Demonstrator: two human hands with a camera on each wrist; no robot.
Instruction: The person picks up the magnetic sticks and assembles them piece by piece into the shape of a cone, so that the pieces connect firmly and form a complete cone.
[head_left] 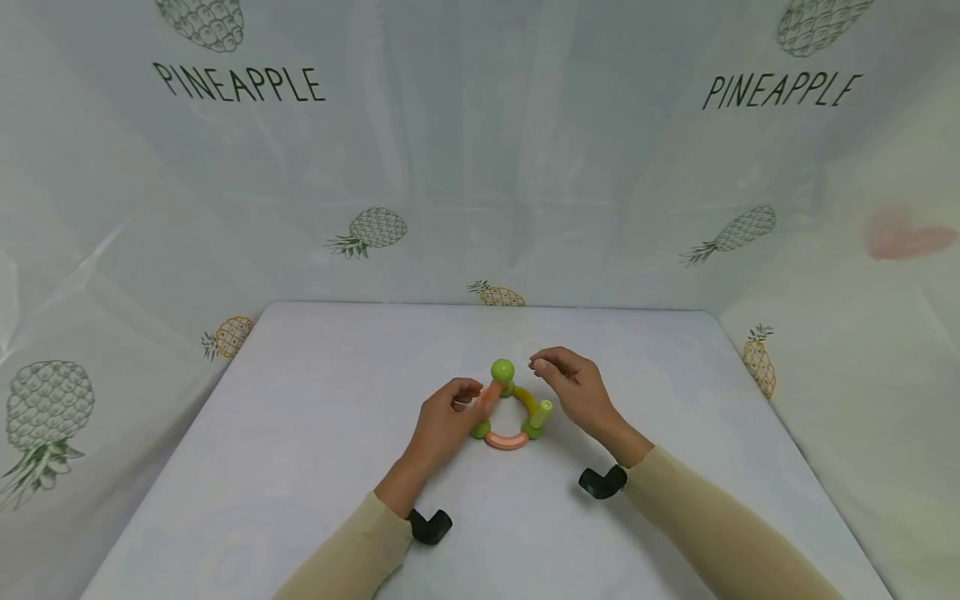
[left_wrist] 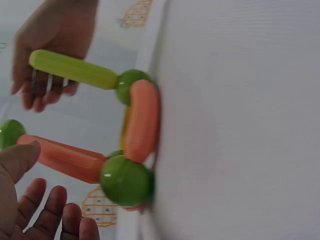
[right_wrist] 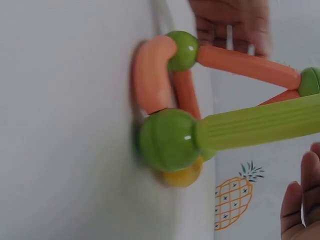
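Note:
A construction toy of balls and rods stands on the table: a curved salmon rod and a curved yellow rod join green balls at the base. A straight lime rod rises from one ball, its upper end unattached. Straight orange rods slant up to a green ball at the top. My left hand is beside the orange rods, its thumb at one rod's upper end and its fingers loose. Right of the toy, my right hand hovers with bent, relaxed fingers, holding nothing.
The white table reaches back to a pale curtain printed with pineapples. Dark wrist cameras sit on both wrists, below the hands.

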